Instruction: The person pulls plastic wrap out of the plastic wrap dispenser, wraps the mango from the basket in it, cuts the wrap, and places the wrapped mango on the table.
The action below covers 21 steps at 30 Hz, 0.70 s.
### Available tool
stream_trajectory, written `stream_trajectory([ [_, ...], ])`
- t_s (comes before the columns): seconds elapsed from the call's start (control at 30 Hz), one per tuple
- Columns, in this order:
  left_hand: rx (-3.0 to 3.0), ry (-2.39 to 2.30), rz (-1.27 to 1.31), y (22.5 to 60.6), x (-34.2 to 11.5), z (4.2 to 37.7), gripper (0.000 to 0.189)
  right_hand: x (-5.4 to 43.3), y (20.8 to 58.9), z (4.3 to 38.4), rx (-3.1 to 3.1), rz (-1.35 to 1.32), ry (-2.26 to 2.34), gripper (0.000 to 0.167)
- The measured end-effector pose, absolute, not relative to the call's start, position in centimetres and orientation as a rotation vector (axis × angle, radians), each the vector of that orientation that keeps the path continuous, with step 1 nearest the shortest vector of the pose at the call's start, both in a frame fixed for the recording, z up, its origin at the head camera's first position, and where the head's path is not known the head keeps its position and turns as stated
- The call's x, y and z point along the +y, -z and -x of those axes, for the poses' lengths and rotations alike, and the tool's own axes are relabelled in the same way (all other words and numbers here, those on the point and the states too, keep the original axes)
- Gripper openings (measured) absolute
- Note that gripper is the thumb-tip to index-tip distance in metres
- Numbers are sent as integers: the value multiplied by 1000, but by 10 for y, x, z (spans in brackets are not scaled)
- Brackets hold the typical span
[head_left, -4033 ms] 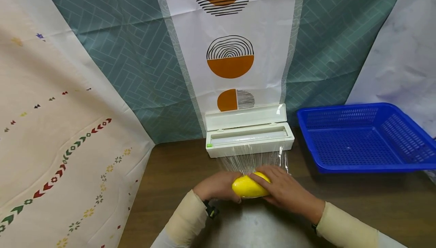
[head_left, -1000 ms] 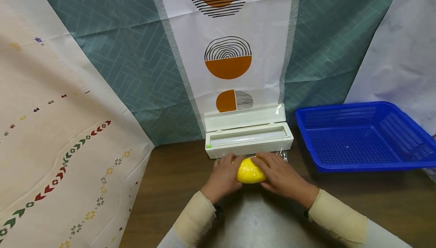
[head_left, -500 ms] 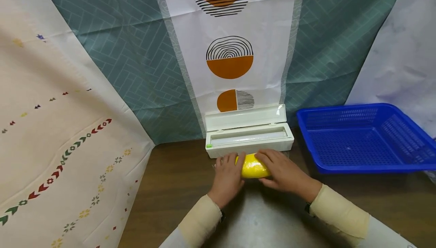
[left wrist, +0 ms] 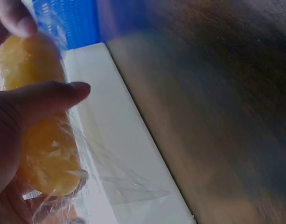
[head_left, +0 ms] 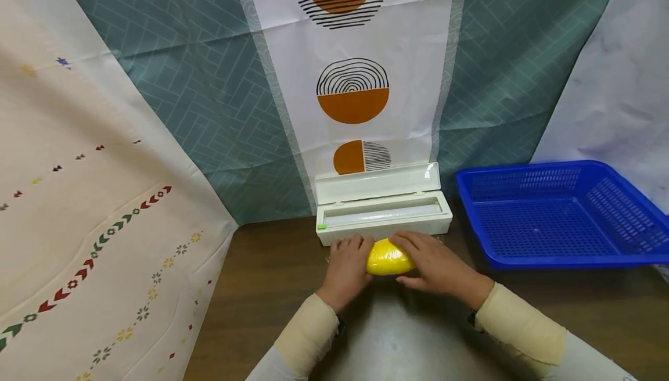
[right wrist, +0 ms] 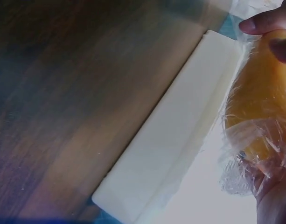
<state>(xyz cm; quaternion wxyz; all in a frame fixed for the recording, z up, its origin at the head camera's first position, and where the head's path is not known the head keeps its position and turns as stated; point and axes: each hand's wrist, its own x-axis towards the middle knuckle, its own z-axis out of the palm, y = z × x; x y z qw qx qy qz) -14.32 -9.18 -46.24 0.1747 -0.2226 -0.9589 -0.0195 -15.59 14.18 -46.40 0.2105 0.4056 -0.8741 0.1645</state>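
Note:
Both hands hold a smooth yellow oblong fruit [head_left: 389, 258], kind not clear, wrapped in clear cling film. My left hand [head_left: 347, 270] grips its left end, and the left wrist view shows the thumb [left wrist: 54, 98] lying across it. Around the right end curls my right hand [head_left: 434, 265]. Loose, crinkled film [right wrist: 261, 140] bunches near the right hand in the right wrist view. Just behind the fruit stands a white cling film dispenser [head_left: 384, 221], lid [head_left: 378, 182] raised, with a film roll [head_left: 381, 214] inside. The fruit's underside is hidden in the head view.
A blue plastic basket [head_left: 473, 218] stands right of the dispenser on the brown wooden table [head_left: 266, 288]. Patterned cloths [head_left: 209, 108] hang behind and to the left. A pale shiny area [head_left: 392, 340] lies in front of the hands.
Four seconds ago film stretched from dispenser to fruit; since then both hands have brought the fruit up close to the dispenser, turning it. Over the last half second they barely moved.

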Motion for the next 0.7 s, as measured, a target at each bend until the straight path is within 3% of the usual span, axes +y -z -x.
stream_trajectory([
  [0.13,-2748,122,645,464,-93,146,65,144,466,158,-2473,-1073,-485,94],
  [0.7,-2776,232,600,453,-96,140,71,151,459,157,-2524,-1020,-443,87],
])
